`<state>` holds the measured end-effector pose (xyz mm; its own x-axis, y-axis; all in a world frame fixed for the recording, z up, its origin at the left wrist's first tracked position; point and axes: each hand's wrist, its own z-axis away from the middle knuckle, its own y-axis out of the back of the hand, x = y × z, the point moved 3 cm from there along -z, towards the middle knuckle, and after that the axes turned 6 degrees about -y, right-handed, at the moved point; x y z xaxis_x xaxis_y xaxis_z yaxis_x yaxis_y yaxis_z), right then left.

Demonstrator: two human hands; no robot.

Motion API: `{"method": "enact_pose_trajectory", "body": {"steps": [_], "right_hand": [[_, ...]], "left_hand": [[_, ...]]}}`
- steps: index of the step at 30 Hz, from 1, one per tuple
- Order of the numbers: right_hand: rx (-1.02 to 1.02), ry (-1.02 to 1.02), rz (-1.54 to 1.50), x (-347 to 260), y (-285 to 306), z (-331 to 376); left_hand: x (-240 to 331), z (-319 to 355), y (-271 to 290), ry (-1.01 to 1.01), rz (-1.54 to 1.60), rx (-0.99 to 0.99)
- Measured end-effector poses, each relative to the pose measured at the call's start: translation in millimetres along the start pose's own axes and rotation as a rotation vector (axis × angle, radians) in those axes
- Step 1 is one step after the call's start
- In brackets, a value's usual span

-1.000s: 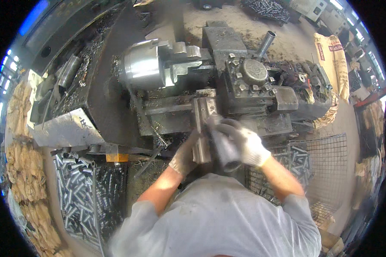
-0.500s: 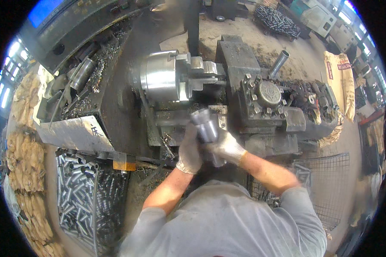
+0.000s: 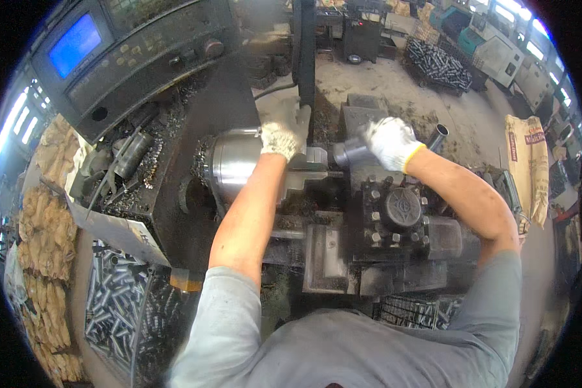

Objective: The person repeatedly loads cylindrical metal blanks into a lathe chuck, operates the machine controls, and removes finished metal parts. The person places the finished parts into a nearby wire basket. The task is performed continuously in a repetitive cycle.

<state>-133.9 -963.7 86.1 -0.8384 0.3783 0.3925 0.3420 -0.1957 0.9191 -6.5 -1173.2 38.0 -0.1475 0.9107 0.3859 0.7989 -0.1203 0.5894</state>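
Observation:
My right hand [image 3: 392,143], in a white knit glove, is closed around a short metal tube [image 3: 351,153] above the dark block to the right of the lathe chuck [image 3: 238,157]. The tube lies sideways, its end toward the jaws [image 3: 313,158] and apart from them. My left hand [image 3: 281,136], also gloved, is at the upper part of the chuck, beside its jaws. Motion smears its fingers, so its grip cannot be made out. Below my right forearm is the tool post [image 3: 403,207], with a round cap and several bolts.
A control panel with a blue screen [image 3: 75,46] is at upper left. Metal tubes fill a bin [image 3: 136,317] at lower left and a cart [image 3: 438,64] farther off. One tube [image 3: 437,137] stands upright behind my right hand. A paper sack [image 3: 528,168] is at right.
My hands have parted and moved away from my body. My right hand has carried the tube up and right; my left has let go and reached the chuck. The view has shifted.

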Motion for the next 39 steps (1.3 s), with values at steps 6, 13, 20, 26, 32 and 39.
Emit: {"method": "enact_pose_trajectory", "body": {"steps": [6,13,20,26,32,39], "right_hand": [[-0.337,0.123,-0.344,-27.9,-86.4,-48.9],[-0.325,0.241,-0.917,-33.8,-118.0,-71.3],[-0.342,0.241,-0.798,-47.2,-120.3,-84.4],[-0.468,0.121,-0.970,-60.7,-102.9,-82.8],[-0.330,0.097,-0.679,-47.7,-59.9,-49.1],[0.289,-0.284,-1.218,-39.6,33.6,127.9]], "left_hand": [[52.0,185.5,99.7,-0.076,0.381,0.029],[-62.9,474.4,129.4,1.619,0.896,0.510],[-136.3,509.8,231.4,1.392,1.053,0.902],[-162.0,532.4,255.4,1.339,0.890,0.436],[-178.2,538.7,242.1,1.367,0.946,0.650],[-73.9,444.0,279.1,0.821,-0.245,0.488]]}}
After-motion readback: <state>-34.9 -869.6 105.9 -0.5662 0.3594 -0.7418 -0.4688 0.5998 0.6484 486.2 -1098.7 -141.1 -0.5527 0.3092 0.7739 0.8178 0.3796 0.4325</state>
